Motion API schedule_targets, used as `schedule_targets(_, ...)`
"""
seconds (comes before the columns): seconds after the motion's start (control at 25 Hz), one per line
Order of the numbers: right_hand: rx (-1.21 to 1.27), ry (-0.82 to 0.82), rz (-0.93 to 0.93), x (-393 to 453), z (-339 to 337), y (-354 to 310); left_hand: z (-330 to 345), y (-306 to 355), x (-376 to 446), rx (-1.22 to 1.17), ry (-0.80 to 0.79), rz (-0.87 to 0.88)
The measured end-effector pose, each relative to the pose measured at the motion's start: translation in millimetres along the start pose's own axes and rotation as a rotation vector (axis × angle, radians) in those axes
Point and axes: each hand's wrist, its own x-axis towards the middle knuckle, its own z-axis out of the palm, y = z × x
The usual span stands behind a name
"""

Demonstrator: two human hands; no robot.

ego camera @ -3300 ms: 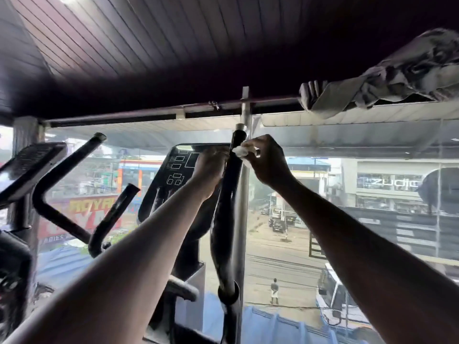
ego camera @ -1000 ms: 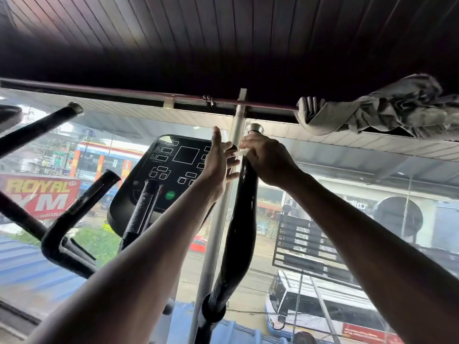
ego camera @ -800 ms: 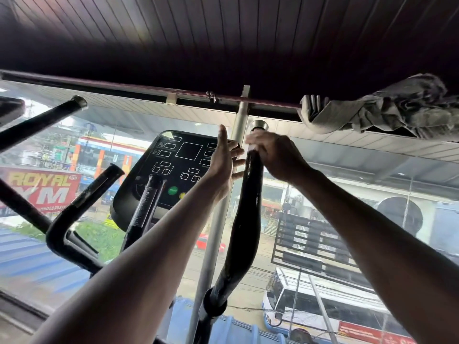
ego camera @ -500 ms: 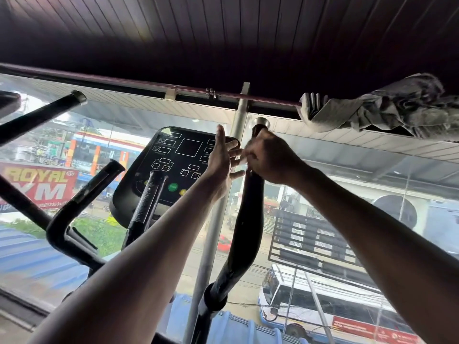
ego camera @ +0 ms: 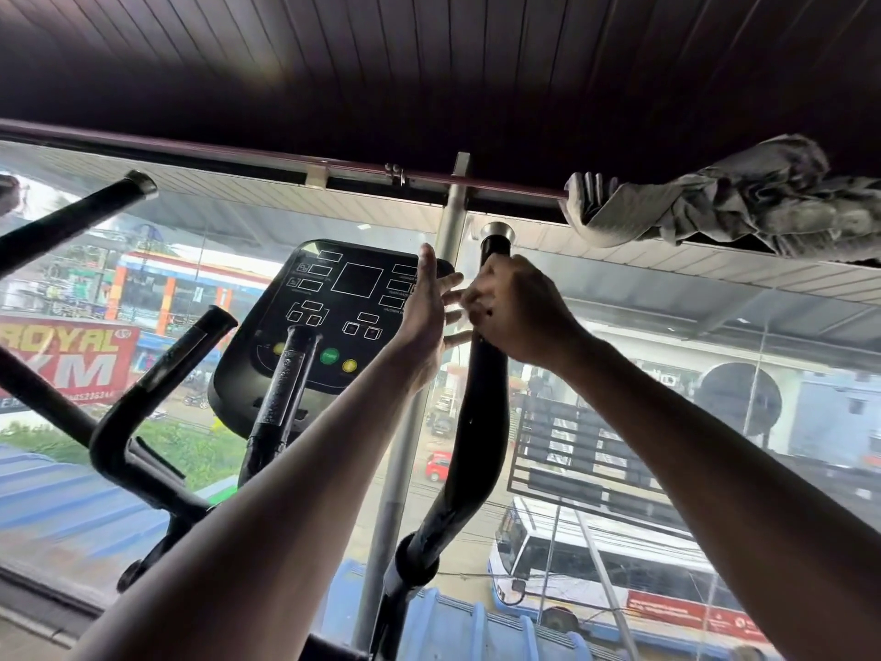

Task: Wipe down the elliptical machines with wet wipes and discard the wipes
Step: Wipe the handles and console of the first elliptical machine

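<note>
A red sign (ego camera: 62, 357) reads "ROYAL"; your right hand (ego camera: 517, 310) grips the handlebar (ego camera: 479, 422), left hand (ego camera: 429, 302) fingers released alongside.

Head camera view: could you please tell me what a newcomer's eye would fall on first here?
Two raised hands meet at centre: the right hand grips the top of the black handlebar, while the left hand is open beside it, its fingers spread. Just left sits the dark console, and a grey cloth hangs on the rail at upper right.
</note>
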Motion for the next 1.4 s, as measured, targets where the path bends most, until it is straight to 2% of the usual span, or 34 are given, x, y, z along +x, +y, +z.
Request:
schedule_targets(0.08,-0.018,-0.081,-0.145,-16,5,-14,-6,1,0,-0.023,0.0,-0.021)
schedule_targets(0.12,-0.001,-0.061,-0.122,-15,5,-11,-8,1,-1,-0.031,-0.001,-0.025)
schedule_targets(0.2,0.042,0.091,0.083,-4,1,-4,-8,1,-4,-0.023,-0.006,-0.028)
schedule_targets(0.24,0.042,0.107,0.141,-3,0,-3,-8,1,-5,-0.018,-0.011,-0.028)
schedule_targets(0.4,-0.004,-0.015,-0.023,-25,7,-22,-10,2,-10,-0.014,-0.027,-0.043)
schedule_targets(0.52,0.03,0.159,0.213,-18,2,-18,-9,0,-17,-0.008,-0.046,-0.053)
schedule_targets(0.56,0.023,0.162,0.212,-21,3,-20,-9,-1,-20,-0.017,-0.048,-0.06)
schedule_targets(0.68,0.046,0.047,-0.034,-52,12,-39,-14,-2,-23,-0.017,-0.05,-0.075)
schedule_targets(0.72,0.073,0.065,-0.028,-55,12,-37,-14,-3,-23,-0.008,-0.058,-0.079)
schedule_targets(0.8,0.134,0.224,0.191,-45,7,-26,-10,-4,-28,-0.008,-0.075,-0.089)
schedule_targets(0.84,0.151,0.251,0.269,-42,4,-25,-7,-4,-31,-0.008,-0.074,-0.092)
schedule_targets(0.88,0.16,0.253,0.27,-45,5,-29,-5,-3,-34,-0.003,-0.073,-0.09)
schedule_targets(1.0,0.172,0.166,0.09,-80,9,-54,-6,-2,-38,0.006,-0.071,-0.084)
schedule_targets(1.04,0.196,0.176,0.096,-83,7,-52,-7,-3,-39,0.004,-0.063,-0.082)
schedule_targets(1.2,0.381,0.414,0.435,-67,3,-42,-2,-6,-48,0.01,-0.02,-0.071)
schedule_targets(1.32,0.396,0.454,0.384,-104,18,-63,-3,-8,-54,0.043,0.021,-0.053)
schedule_targets(1.4,0.441,0.452,0.379,-107,16,-51,0,-8,-58,0.067,0.042,-0.057)
